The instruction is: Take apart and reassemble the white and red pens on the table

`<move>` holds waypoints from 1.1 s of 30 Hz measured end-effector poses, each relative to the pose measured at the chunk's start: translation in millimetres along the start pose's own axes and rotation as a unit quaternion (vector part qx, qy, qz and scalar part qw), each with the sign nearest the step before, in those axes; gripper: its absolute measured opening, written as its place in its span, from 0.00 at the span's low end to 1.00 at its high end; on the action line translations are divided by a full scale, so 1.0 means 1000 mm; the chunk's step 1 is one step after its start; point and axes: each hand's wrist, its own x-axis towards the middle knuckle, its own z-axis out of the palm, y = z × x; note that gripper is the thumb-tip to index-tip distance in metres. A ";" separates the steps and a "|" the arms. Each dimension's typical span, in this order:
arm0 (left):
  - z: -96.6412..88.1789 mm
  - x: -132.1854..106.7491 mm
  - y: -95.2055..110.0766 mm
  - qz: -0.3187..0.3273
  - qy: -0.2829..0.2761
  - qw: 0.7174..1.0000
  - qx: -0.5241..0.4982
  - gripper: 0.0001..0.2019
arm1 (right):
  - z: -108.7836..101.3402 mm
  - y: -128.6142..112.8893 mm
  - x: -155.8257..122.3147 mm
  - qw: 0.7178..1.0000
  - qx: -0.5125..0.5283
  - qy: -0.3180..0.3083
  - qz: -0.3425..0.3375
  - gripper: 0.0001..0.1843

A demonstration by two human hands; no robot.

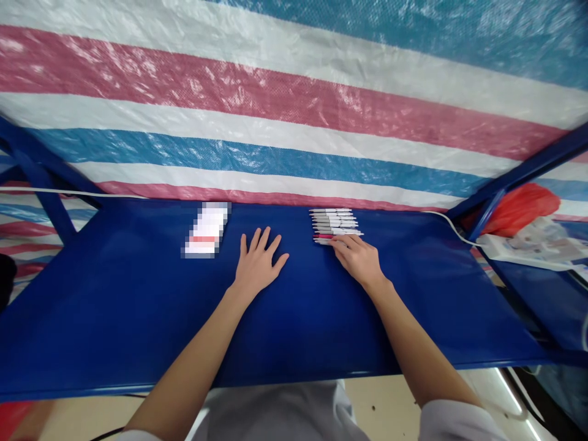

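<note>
Blurred white item point(206, 229) being seen on blue table point(303, 318). Left hand point(260, 263) being held spread, palm down. Pens point(333, 223) being arranged in row, right of centre. Nearest pen point(322, 242) being pinched by right hand point(357, 260); light grip, even spacing being advised.

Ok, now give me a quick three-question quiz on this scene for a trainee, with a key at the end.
1. Which hand touches the pens: (a) left or (b) right?
2. Fill in: the left hand lies spread on a ____ table.
3. True or false: going left to right in the picture, the left hand comes between the pixelated white item and the pens.

Key: 1. b, the right hand; 2. blue; 3. true.
</note>
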 end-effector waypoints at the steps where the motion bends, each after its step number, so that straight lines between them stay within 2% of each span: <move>1: 0.000 0.000 0.000 0.000 -0.001 1.000 -0.002 0.28 | 0.001 -0.001 0.001 1.000 0.005 -0.001 0.002 0.14; 18: 0.002 0.000 -0.001 0.003 -0.010 1.000 -0.021 0.29 | 0.000 -0.006 0.008 0.997 0.057 -0.046 -0.002 0.16; 28: 0.000 0.000 0.001 0.014 0.013 1.000 -0.022 0.27 | -0.004 -0.011 0.010 0.998 0.057 -0.036 0.015 0.16; 33: -0.003 0.001 0.000 0.020 0.019 0.999 -0.030 0.25 | -0.011 -0.027 0.019 0.995 0.093 -0.022 0.031 0.15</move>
